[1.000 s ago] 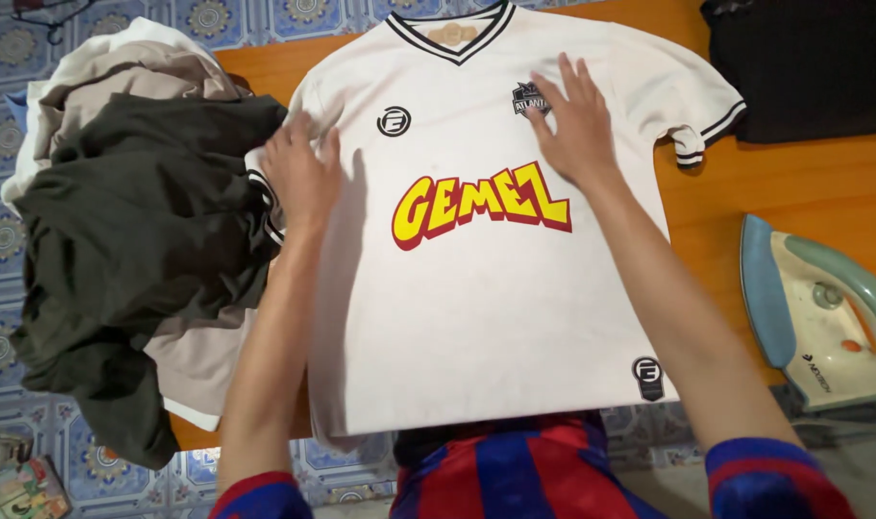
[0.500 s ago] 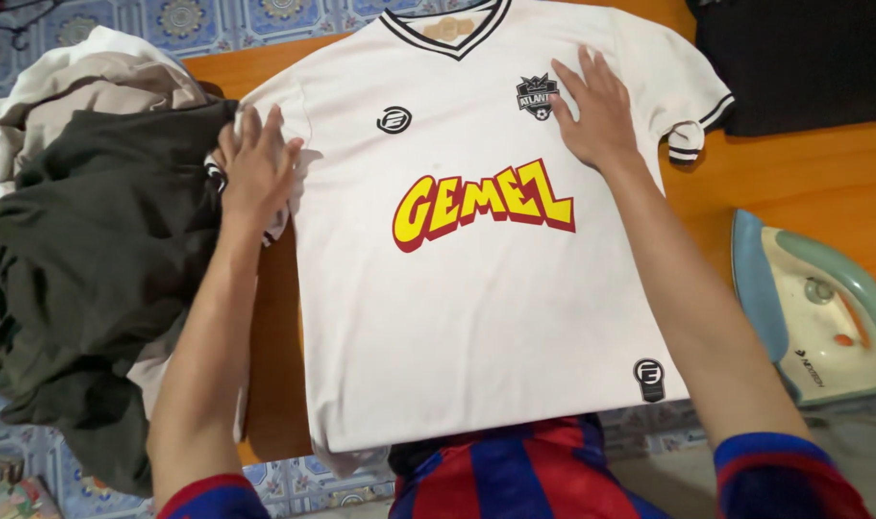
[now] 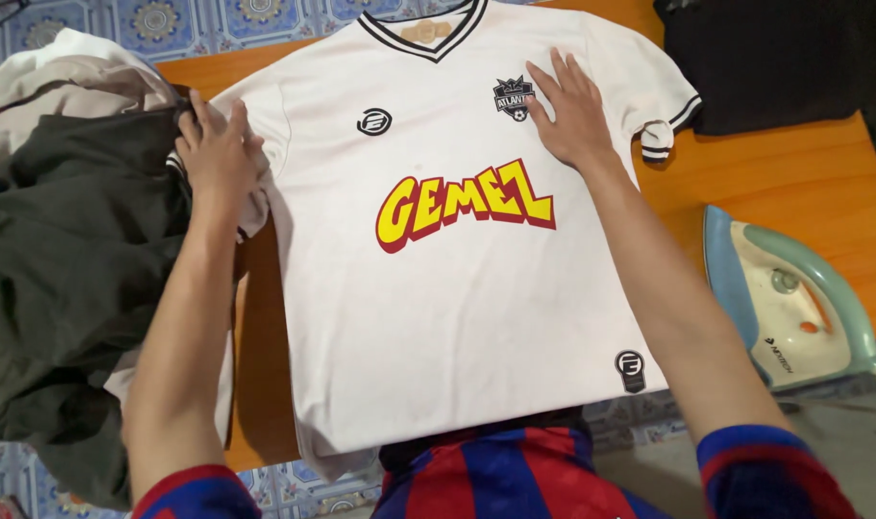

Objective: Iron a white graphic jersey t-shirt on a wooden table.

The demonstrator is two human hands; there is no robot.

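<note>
The left hand lies palm down on the sleeve of a white shirt, its fingers together and pointing away from the person; the sleeve cloth is bunched beneath the palm, but whether the fingers pinch it or only press on it cannot be told from above. Just outside that hand, touching the sleeve edge, sits a heap of clothes, dark green on top with beige and white pieces under and behind it. The right hand rests flat and spread on the shirt's chest, fingers fanned wide and holding nothing, only pressing the fabric down; a small dark badge sits right beside its fingers, toward the left hand. Between the two hands the shirt is laid face up on an orange table, with a dark-trimmed V collar beyond the fingertips and a large yellow and red print nearer the person, below both hands. Past the right hand, the shirt's other sleeve lies out flat with its striped cuff folded up. Well to the outer side of the right forearm, an iron in pale blue and cream rests on the table edge, and a black garment lies farther off beyond it.
</note>
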